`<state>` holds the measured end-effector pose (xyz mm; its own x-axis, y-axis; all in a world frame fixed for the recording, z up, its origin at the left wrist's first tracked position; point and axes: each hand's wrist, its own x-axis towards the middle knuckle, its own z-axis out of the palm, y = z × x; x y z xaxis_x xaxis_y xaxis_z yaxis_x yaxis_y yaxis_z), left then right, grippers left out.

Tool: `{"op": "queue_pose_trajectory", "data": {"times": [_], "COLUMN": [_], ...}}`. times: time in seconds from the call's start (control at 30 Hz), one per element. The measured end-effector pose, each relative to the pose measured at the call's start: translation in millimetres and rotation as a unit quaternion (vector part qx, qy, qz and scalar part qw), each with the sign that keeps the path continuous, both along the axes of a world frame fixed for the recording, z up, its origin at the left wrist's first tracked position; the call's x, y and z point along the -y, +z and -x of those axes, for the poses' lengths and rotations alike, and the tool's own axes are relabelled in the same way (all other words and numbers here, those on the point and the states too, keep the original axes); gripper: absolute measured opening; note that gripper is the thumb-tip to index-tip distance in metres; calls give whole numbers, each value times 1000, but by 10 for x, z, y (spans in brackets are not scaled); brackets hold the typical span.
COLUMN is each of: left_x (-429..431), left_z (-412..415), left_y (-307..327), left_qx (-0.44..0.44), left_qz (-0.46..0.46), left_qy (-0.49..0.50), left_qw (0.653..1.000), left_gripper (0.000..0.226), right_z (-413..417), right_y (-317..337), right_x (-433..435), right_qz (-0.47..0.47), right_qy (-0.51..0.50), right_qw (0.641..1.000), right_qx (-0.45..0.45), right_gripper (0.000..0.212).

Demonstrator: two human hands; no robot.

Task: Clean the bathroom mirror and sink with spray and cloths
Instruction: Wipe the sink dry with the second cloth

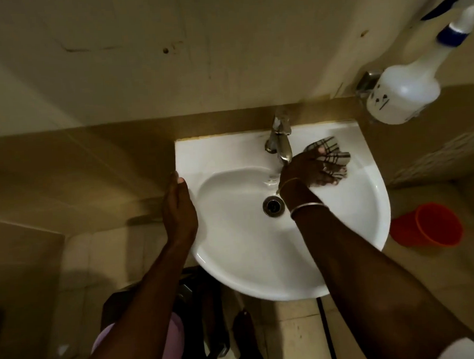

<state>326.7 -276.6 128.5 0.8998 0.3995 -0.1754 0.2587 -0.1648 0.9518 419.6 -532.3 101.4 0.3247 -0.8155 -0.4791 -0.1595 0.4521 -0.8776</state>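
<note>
A white wall-hung sink (363, 205) fills the middle of the view, with a chrome tap (279, 140) at its back and a round drain (273, 206). My right hand (309, 170) presses a checked cloth (329, 152) flat on the sink's back right ledge, just right of the tap's spout. My left hand (178, 207) rests on the sink's left rim, fingers straight and holding nothing. A white spray bottle (407, 90) with a blue collar hangs at the upper right, above the sink's right corner. No mirror is in view.
An orange plastic cup (430, 225) sits on the floor to the right of the sink. A beige wall rises behind the tap. Below the basin are floor tiles, a foot (245, 327) and a lilac object (173, 342).
</note>
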Motion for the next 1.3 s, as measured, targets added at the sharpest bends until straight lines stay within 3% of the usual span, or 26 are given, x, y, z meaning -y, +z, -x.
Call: {"op": "queue_pose_trajectory", "data": {"times": [0.1,0.2,0.33,0.43,0.5,0.63,0.73,0.83,0.93,1.0,1.07,1.13,1.23,1.3], "left_x": [-47,-29,12,-7,-17,-44,-71,-115,-138,-120,-88,-56,-35,-12], "left_z": [12,33,24,22,35,4,-12,3,41,37,58,66,82,82], "left_y": [-8,-19,5,14,21,63,140,92,91,133,187,203,193,157], "left_qx": [1,0,1,-8,-13,-8,-8,-17,-10,-15,-19,-15,0,11], "left_qz": [14,14,22,27,52,126,218,302,285,288,281,247,190,135], "left_qy": [1,-8,-8,-10,-10,8,1,-27,-25,-16,-17,-18,-16,-37], "left_qw": [1000,1000,1000,1000,999,992,976,953,958,957,959,969,982,990], "left_gripper": [48,51,50,50,50,56,46,55,63,53,59,57,48,49], "right_z": [201,317,466,556,520,543,767,932,882,715,569,498,554,705], "right_y": [-38,-120,-58,19,39,343,444,397,422,417,408,346,308,287], "right_x": [-379,-653,-872,-1164,-1393,-1924,-2129,-2124,-2181,-2215,-2174,-2108,-2069,-2068], "right_qz": [-67,-13,42,55,20,57,123,119,109,78,38,33,57,105], "right_qy": [-23,30,140,320,373,436,509,561,541,465,383,340,367,440], "right_qw": [997,999,978,937,917,869,820,789,805,849,888,903,894,856], "right_qx": [39,-41,-145,-131,-138,-230,-233,-220,-217,-237,-252,-259,-251,-252], "right_gripper": [71,77,63,52,51,82,84,87,87,91,96,96,98,97]}}
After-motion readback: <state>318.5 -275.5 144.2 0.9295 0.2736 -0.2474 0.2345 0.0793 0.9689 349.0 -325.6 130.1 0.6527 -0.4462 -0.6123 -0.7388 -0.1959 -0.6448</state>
